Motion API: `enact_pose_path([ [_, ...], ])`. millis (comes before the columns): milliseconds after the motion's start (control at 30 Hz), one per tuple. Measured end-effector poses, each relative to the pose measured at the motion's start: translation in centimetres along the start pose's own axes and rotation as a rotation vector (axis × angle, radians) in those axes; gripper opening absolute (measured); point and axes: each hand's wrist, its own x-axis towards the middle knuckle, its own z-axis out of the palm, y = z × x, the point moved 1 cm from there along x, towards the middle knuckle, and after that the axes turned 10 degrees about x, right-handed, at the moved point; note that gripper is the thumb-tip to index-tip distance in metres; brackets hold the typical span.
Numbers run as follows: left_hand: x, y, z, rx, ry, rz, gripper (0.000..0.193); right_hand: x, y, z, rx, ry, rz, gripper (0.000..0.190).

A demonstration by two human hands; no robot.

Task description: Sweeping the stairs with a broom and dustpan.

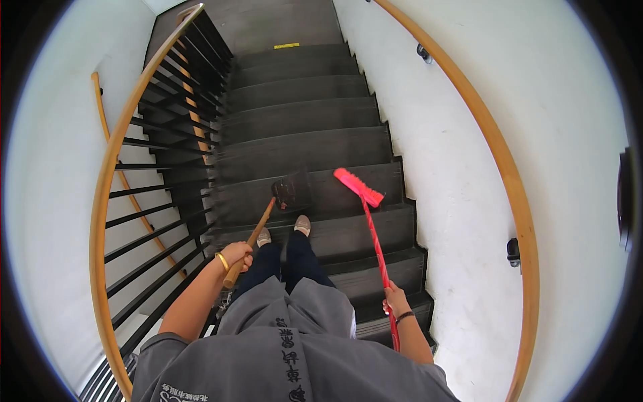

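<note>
My left hand is closed around the wooden handle of a dark dustpan. The pan is over a dark stair tread just beyond my shoes, with a little debris in it. In my right hand is the red striped handle of a broom. Its pinkish-red bristled head lies to the right of the dustpan, apart from it, over the same part of the stairs. Whether the broom head touches the step, I cannot tell.
Dark stairs run down to a landing with a yellow strip at its edge. A wooden handrail with black metal bars is on the left. Another wooden handrail follows the white wall on the right.
</note>
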Motion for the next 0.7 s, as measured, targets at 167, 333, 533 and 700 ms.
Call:
enact_pose_path([
  [167, 1.3, 2.0, 4.3, 0.091, -0.015, -0.001, 0.006, 3.8, -2.3, -3.5, 0.191, 0.147, -0.100, 0.029],
  [333, 4.5, 2.8, 7.2, 0.053, -0.072, -0.081, 0.011, 8.2, -3.9, -4.5, 0.345, 0.102, -0.048, 0.021],
  [533, 5.1, 3.4, 7.7, -0.085, -0.076, -0.095, 0.010, 0.9, 2.3, 4.9, 0.134, -0.097, -0.039, 0.031],
  [700, 6.1, 3.7, 7.6, -0.149, -0.124, -0.103, 0.007, -4.0, 2.8, 6.2, 0.412, -0.413, 0.218, 0.035],
])
